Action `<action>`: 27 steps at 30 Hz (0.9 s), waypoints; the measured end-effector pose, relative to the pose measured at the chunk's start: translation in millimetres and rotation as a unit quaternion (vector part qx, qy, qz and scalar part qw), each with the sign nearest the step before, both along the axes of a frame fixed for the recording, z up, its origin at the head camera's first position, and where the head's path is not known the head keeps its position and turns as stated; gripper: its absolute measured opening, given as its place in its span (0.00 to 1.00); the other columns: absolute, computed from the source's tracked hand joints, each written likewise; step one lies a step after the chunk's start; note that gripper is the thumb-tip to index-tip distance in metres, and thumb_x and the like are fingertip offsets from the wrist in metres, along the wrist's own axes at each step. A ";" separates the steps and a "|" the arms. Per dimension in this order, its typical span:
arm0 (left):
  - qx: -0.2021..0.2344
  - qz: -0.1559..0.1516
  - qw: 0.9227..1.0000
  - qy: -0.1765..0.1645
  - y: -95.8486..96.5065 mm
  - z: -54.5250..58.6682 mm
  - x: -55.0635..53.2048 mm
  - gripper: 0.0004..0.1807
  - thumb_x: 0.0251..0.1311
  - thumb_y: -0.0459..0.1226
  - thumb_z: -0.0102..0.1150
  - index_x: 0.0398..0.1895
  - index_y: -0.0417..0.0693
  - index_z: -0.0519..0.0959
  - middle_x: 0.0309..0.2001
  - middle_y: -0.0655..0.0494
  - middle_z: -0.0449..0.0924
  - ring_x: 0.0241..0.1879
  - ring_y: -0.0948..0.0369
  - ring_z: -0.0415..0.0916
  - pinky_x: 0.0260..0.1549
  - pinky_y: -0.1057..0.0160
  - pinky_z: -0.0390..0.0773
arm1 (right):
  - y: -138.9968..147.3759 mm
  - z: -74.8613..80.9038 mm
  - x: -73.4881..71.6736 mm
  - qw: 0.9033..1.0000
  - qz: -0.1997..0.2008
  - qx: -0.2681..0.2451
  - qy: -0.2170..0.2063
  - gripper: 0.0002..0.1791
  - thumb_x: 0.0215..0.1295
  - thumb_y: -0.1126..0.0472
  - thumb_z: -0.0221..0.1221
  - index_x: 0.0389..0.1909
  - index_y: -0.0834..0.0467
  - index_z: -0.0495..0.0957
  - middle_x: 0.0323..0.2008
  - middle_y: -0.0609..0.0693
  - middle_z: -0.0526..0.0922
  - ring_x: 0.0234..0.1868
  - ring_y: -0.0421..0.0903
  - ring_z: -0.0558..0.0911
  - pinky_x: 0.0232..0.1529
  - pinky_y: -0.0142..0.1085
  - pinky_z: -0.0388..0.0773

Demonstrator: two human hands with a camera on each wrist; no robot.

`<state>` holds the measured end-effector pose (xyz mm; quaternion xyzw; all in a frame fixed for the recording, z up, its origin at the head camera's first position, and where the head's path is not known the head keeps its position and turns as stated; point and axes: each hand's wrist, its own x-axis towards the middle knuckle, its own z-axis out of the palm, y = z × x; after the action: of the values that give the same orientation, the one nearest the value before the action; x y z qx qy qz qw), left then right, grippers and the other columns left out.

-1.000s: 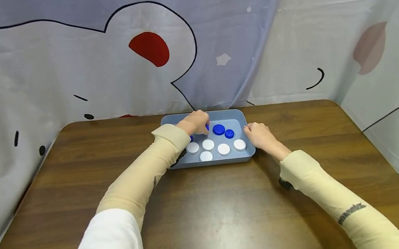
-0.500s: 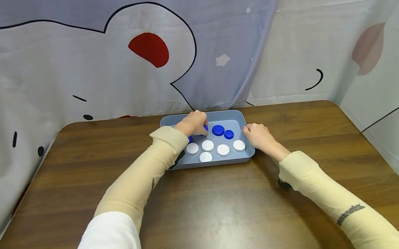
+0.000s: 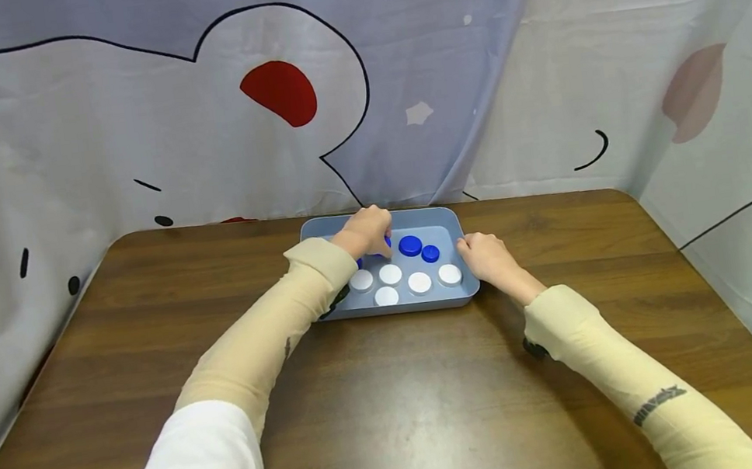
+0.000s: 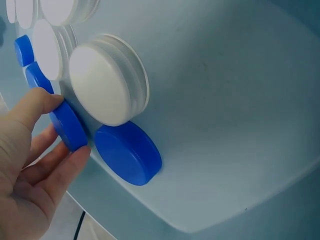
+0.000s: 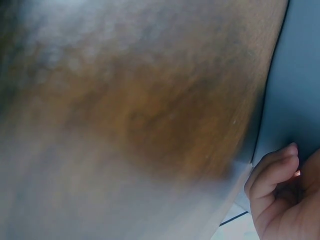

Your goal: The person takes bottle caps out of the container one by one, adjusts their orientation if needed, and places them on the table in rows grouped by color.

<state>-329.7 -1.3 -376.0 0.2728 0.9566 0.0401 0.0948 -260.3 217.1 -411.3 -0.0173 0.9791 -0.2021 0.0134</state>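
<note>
My left hand [image 3: 367, 229] reaches over the blue-grey tray [image 3: 395, 309] and pinches a blue bottle cap [image 4: 69, 126] between thumb and fingers. In the left wrist view another blue cap [image 4: 127, 154] lies beside the held one, close to a white cap [image 4: 97, 85]. Right of that hand, a larger blue cap [image 3: 410, 245] and a smaller one [image 3: 431, 253] lie in the tray. Several white caps [image 3: 420, 283] lie nearer its front side. At the tray's right rim my right hand [image 3: 487, 256] grips the edge with curled fingers [image 5: 272, 175].
The tray stands near the back edge of a brown wooden table [image 3: 397, 404]. A printed curtain [image 3: 442, 85] hangs behind the table and along its sides. Raised walls surround the caps.
Little differs: the view shifts very slightly. My left hand stays at the same blue cap, and my right hand keeps its place on the rim.
</note>
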 end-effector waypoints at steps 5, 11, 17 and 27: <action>0.000 -0.006 1.000 0.012 0.7 2.2 2.1 0.16 0.47 0.42 0.71 0.38 0.44 0.82 0.39 0.53 0.84 0.40 0.56 0.80 0.44 0.60 0.79 | -1.1 1.3 -0.7 1.000 0.000 0.000 -0.002 0.22 0.72 0.54 0.40 0.19 0.58 0.67 0.21 0.56 0.72 0.35 0.59 0.77 0.39 0.49 0.72; 0.008 -0.002 1.000 0.025 -0.6 8.4 3.7 0.17 0.46 0.43 0.73 0.38 0.44 0.82 0.39 0.53 0.84 0.40 0.56 0.80 0.43 0.60 0.79 | -0.8 1.0 -1.8 1.000 0.002 0.000 -0.001 0.21 0.72 0.55 0.40 0.19 0.58 0.67 0.19 0.54 0.69 0.33 0.58 0.76 0.38 0.48 0.72; 0.029 0.002 0.999 0.022 -3.4 14.4 6.0 0.18 0.45 0.43 0.73 0.38 0.44 0.83 0.38 0.54 0.84 0.37 0.57 0.79 0.41 0.60 0.79 | -0.2 1.2 -2.3 1.000 0.000 0.003 -0.007 0.21 0.73 0.54 0.40 0.21 0.59 0.69 0.23 0.57 0.74 0.37 0.59 0.77 0.41 0.50 0.72; 0.023 -0.006 0.999 0.035 -10.9 24.2 17.0 0.19 0.44 0.44 0.73 0.37 0.43 0.82 0.37 0.53 0.84 0.37 0.57 0.78 0.42 0.60 0.80 | -1.2 2.0 -4.6 1.000 0.005 0.007 0.000 0.21 0.73 0.55 0.40 0.21 0.59 0.69 0.25 0.59 0.76 0.38 0.61 0.78 0.43 0.51 0.72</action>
<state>-312.7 -12.2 -351.8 0.2814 0.9566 0.0514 0.0549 -264.9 216.0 -409.4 -0.0226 0.9804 -0.1954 0.0144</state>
